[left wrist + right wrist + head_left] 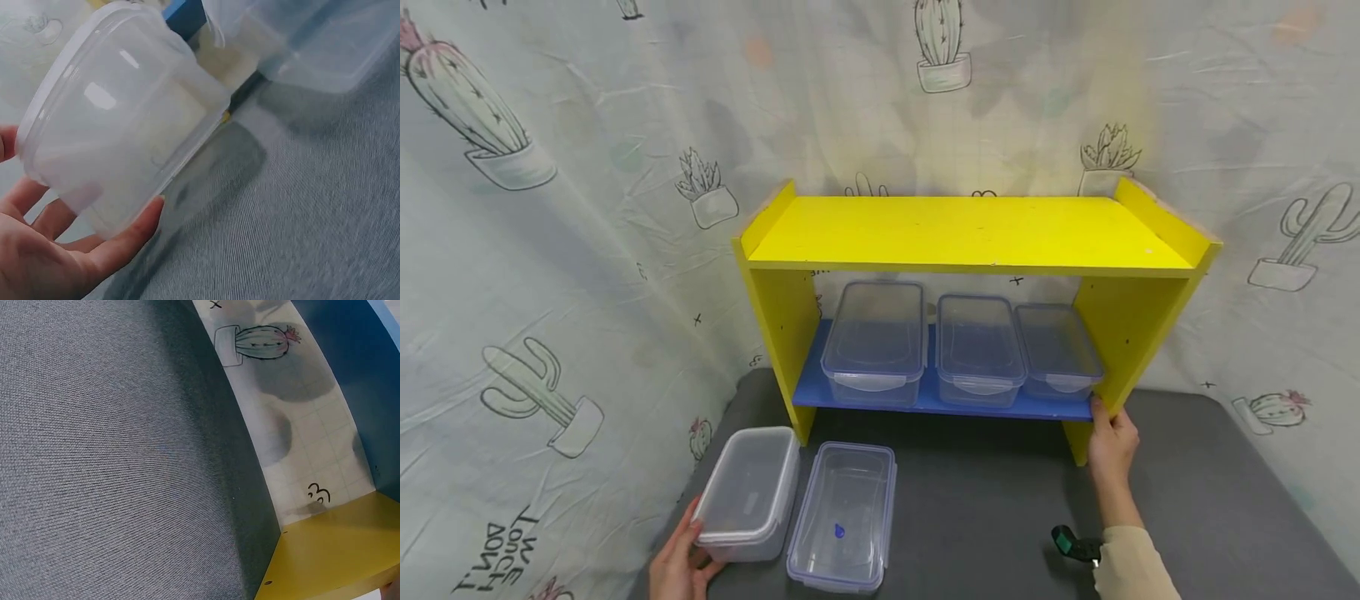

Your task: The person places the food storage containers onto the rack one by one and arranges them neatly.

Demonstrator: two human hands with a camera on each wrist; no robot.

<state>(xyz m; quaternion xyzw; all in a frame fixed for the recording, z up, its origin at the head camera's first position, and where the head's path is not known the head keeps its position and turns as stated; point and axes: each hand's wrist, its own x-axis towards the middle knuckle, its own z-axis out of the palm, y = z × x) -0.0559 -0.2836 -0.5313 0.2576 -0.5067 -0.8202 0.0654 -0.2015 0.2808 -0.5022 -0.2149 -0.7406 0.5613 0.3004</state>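
My left hand (677, 558) grips the near left corner of a clear food container with a whitish lid (748, 483), its fingers spread over the end and underside in the left wrist view. Whether that container touches the grey surface, I cannot tell. Just right of it lies another clear food container with a bluish rim (842, 517) and a small blue mark. My right hand (1112, 446) holds the lower front edge of the yellow shelf unit's (970, 233) right side, by the blue board (932, 400). In the right wrist view only a bit of a finger (390, 590) shows.
On the blue board stand three lidded clear containers: a large one (876, 342), a middle one (977, 346) and a smaller one (1060, 346). A cactus-print curtain (625, 233) surrounds the grey surface (985, 500). A black and green device (1075, 543) is by my right wrist.
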